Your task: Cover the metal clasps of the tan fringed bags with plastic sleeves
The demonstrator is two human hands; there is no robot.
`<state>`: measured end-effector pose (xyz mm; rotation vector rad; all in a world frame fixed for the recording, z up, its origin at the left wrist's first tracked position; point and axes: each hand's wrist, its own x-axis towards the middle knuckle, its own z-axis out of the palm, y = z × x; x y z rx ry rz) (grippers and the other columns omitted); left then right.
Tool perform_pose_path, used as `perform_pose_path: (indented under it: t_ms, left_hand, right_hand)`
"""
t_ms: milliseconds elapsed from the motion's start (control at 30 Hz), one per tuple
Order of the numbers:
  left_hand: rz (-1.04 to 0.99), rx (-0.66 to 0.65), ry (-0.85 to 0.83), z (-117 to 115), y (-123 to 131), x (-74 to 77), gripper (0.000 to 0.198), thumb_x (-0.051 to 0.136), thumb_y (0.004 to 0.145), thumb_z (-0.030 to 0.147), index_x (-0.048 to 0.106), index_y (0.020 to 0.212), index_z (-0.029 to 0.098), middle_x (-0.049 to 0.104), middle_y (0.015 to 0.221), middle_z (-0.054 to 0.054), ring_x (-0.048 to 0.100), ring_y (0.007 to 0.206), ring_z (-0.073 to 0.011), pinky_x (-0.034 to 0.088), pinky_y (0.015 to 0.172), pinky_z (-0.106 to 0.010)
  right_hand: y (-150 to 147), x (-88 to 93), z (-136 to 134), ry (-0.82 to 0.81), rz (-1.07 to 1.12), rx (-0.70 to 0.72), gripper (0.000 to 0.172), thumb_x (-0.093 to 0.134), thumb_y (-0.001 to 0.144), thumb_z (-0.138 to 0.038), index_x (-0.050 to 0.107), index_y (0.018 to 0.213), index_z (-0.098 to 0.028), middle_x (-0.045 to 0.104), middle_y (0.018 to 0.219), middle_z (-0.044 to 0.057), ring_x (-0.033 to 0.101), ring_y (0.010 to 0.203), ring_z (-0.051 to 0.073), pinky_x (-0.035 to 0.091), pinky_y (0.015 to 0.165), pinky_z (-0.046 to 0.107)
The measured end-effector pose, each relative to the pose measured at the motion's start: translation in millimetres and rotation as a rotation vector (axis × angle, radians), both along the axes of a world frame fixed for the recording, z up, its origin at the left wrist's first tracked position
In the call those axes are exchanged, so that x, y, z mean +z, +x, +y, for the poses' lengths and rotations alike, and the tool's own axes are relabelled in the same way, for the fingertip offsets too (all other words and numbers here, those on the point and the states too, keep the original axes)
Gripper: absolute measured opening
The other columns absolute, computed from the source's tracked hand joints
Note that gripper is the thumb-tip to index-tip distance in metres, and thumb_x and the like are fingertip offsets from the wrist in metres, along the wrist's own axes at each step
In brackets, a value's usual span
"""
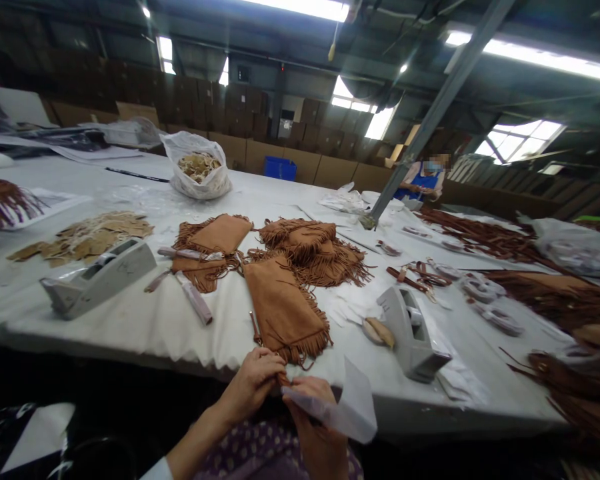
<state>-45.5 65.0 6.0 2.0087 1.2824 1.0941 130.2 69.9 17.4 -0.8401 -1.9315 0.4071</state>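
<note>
At the table's front edge, my left hand (260, 375) is closed with its fingers pinched on a narrow brown leather piece, perhaps a strap, mostly covered by the fingers. Close beside it my right hand (316, 407) grips a thin white paper sheet (357, 400), which sticks out to the right and bends upward. The two hands nearly touch. Just beyond them lies a brown fringed suede bag (285, 303) with a zipper pull at its left edge. A second fringed bag (215, 237) with paper-wrapped strips on it and a heap of fringed pieces (313, 243) lie behind.
Grey tape dispensers stand at left (100, 273) and right (414, 337). Tan scraps (97, 233) lie heaped at the left, and a clear plastic bag (200, 190) holds more pieces. Wrapped straps (483, 287) and brown fringe lie at right. A person (425, 180) in a blue apron works farther back.
</note>
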Motion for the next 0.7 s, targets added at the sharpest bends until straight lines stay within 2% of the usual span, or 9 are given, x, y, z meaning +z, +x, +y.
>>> perform_pose_path:
  t_ms: [100,267,300,367,433,500,567,633,700]
  left_hand:
    - [-0.034,-0.029,0.001,5,1,1.5,0.024,0.042,0.091,0.021,0.066,0.091,0.020,0.069,0.089,-0.006,0.053,0.092,-0.0205,0.041,0.087,-0.037]
    - [-0.104,-0.028,-0.012,6,4,0.9,0.025,0.043,0.090,0.024,0.067,0.091,0.020,0.069,0.094,-0.007,0.055,0.096,-0.0213,0.040,0.092,-0.039]
    - [-0.158,0.037,-0.029,3,2,0.0,0.023,0.044,0.090,0.026,0.067,0.093,0.020,0.068,0.099,-0.007,0.055,0.100,-0.0220,0.039,0.094,-0.040]
    - [-0.332,0.255,-0.155,-6,-1,-0.3,0.024,0.049,0.087,0.036,0.065,0.093,0.019,0.067,0.100,-0.009,0.056,0.099,-0.0235,0.042,0.092,-0.040]
    - [-0.597,0.404,-0.454,-19,-7,2.7,0.034,0.049,0.084,0.049,0.061,0.088,0.017,0.067,0.086,-0.008,0.061,0.082,-0.0219,0.048,0.078,-0.038]
    - [-0.860,0.298,-0.813,-32,-12,8.3,0.043,0.046,0.083,0.057,0.057,0.085,0.016,0.064,0.073,-0.004,0.061,0.064,-0.0173,0.050,0.065,-0.033]
    - [-0.995,0.093,-1.003,-42,-16,13.4,0.044,0.050,0.080,0.059,0.054,0.087,0.016,0.064,0.071,-0.003,0.061,0.058,-0.0149,0.050,0.060,-0.030]
    - [-0.967,0.029,-0.999,-48,-22,15.3,0.041,0.060,0.075,0.055,0.051,0.086,0.016,0.065,0.068,-0.002,0.060,0.054,-0.0142,0.048,0.056,-0.027]
    - [-0.869,0.086,-0.937,-51,-32,14.5,0.041,0.067,0.071,0.052,0.049,0.082,0.017,0.063,0.061,0.000,0.058,0.049,-0.0130,0.043,0.049,-0.023]
  right_hand:
    - [-1,-13.7,13,0.132,-0.086,-0.003,0.013,0.056,0.085,-0.023,0.067,0.092,-0.023,0.071,0.085,0.004,0.065,0.081,0.020,0.054,0.075,0.035]
    - [-1,-37.4,29,0.187,-0.084,-0.008,0.022,0.055,0.084,-0.016,0.064,0.102,-0.025,0.070,0.092,0.004,0.066,0.086,0.021,0.054,0.075,0.037]
    - [-1,-38.0,28,0.194,-0.087,0.001,0.024,0.055,0.084,-0.016,0.064,0.103,-0.025,0.070,0.092,0.004,0.066,0.085,0.021,0.054,0.075,0.038]
    - [-5,-35.2,24,0.183,-0.100,-0.004,0.026,0.053,0.085,-0.015,0.064,0.107,-0.024,0.070,0.093,0.006,0.065,0.086,0.022,0.054,0.075,0.038]
    - [-12,-30.3,17,0.160,-0.125,-0.027,0.028,0.050,0.086,-0.013,0.064,0.108,-0.023,0.069,0.093,0.008,0.065,0.085,0.022,0.054,0.074,0.037]
    - [-22,-27.5,8,0.142,-0.172,-0.024,0.029,0.049,0.086,-0.011,0.065,0.107,-0.022,0.069,0.090,0.009,0.065,0.082,0.022,0.054,0.071,0.035]
    - [-33,-28.7,1,0.138,-0.208,0.017,0.028,0.050,0.085,-0.010,0.065,0.106,-0.021,0.068,0.087,0.010,0.064,0.080,0.021,0.054,0.069,0.034]
    - [-41,-31.8,-2,0.118,-0.216,0.068,0.031,0.049,0.085,-0.010,0.063,0.111,-0.020,0.067,0.089,0.010,0.064,0.082,0.021,0.054,0.071,0.034]
    - [-43,-33.3,0,0.095,-0.223,0.127,0.037,0.046,0.086,-0.009,0.057,0.120,-0.020,0.065,0.097,0.011,0.062,0.091,0.022,0.053,0.079,0.036]
